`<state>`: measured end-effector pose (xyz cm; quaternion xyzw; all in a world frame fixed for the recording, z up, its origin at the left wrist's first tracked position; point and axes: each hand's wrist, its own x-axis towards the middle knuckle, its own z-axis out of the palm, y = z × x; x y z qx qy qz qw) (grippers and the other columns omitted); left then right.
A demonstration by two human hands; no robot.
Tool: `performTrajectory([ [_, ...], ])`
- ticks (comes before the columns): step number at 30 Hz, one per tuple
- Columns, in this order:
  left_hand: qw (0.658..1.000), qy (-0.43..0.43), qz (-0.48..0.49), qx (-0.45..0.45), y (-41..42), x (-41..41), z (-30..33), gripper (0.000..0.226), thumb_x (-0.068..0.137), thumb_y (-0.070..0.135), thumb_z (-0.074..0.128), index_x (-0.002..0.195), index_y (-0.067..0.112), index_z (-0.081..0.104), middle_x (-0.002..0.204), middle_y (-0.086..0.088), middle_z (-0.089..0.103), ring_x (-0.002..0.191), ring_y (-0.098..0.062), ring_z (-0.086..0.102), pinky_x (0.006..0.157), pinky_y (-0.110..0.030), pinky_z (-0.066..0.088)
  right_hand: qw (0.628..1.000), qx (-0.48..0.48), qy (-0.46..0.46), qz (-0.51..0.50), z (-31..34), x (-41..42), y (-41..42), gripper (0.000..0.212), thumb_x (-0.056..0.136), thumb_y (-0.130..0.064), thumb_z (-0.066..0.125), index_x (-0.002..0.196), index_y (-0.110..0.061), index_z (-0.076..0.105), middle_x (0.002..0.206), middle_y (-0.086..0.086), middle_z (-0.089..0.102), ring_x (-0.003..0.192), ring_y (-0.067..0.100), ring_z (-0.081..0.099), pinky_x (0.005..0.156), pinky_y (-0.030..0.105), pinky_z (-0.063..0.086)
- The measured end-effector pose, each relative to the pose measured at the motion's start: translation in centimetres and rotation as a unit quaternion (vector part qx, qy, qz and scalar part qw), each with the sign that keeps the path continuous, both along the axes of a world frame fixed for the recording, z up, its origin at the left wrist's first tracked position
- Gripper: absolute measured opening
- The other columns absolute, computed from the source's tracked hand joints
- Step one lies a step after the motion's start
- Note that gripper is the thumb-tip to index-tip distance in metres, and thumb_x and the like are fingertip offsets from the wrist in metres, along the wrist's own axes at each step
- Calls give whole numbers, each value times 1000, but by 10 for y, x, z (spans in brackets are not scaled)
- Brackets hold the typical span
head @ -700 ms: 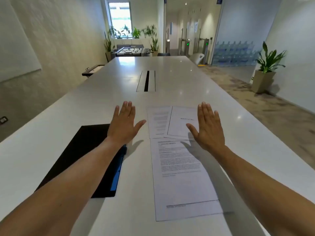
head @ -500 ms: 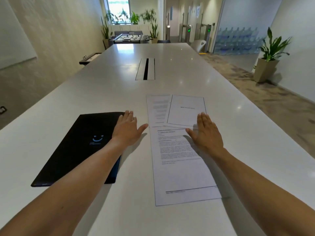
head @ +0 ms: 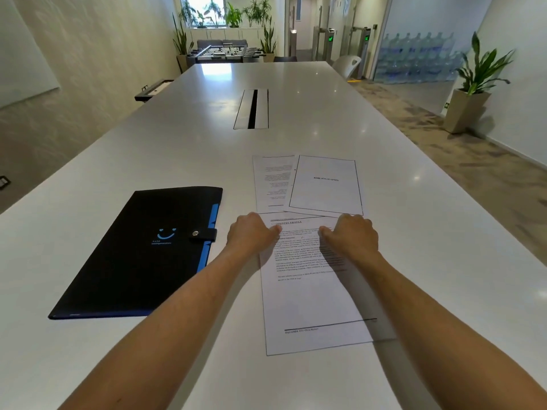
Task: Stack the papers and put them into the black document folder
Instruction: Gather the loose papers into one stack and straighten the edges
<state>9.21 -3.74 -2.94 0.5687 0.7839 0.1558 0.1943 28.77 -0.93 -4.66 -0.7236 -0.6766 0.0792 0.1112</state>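
Three printed sheets lie on the white table (head: pixel 414 232). The near sheet (head: pixel 310 297) lies lengthwise toward me. Behind it are a text sheet (head: pixel 270 182) and, overlapping its right side, a bordered "Bibliography" sheet (head: pixel 325 184). The black document folder (head: pixel 142 253), snapped closed, with a blue smile mark and blue edge, lies to the left. My left hand (head: pixel 251 232) and right hand (head: pixel 352 235) rest with fingers curled at the near sheet's top corners, thumbs pressing on the page. The sheet still lies flat.
A cable slot (head: pixel 252 109) is set into the table's middle further back. A potted plant (head: pixel 470 96) stands on the floor at the right. A foosball table (head: pixel 225 53) and plants are beyond the far end.
Both hands went from flat and spread above the papers to curled fists on the near sheet's top corners. The view tilted down, showing the whole folder.
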Motion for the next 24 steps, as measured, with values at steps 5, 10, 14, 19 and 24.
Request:
performTrajectory([
  [5,994,-109,17,-18,7,4,9,60,83,46,69,123,4,53,119,-11,59,102,-26,59,76,-31,48,1000,-8,-1,-4,4,-1,-1,52,85,-48,60,115,-6,59,120,16,60,113,34,52,82,37,46],
  [10,955,-282,86,-10,12,-5,7,40,81,36,75,100,6,57,93,-6,63,83,-22,61,62,-28,46,1000,2,-7,-4,5,-3,-4,54,87,-49,60,120,-5,56,123,16,59,115,34,52,87,38,46],
  [14,888,-429,166,4,12,-9,-6,26,79,15,77,94,7,58,94,-13,67,70,-17,65,58,-27,53,1000,8,-4,-7,5,-3,-6,54,89,-48,59,121,-5,56,124,16,57,117,34,50,89,39,46],
  [19,840,-518,163,-3,5,1,-11,22,79,6,75,96,2,61,93,-16,74,77,-29,74,72,-42,61,1000,14,-13,-5,1,-3,-8,54,90,-50,57,121,-5,56,124,17,58,116,34,51,88,39,47],
  [24,877,-472,92,-2,4,13,-18,23,78,7,74,99,16,67,101,-7,74,87,-26,72,79,-45,60,1000,19,-15,-2,0,-3,-7,54,90,-51,55,119,-5,57,124,16,58,117,33,50,89,39,46],
])
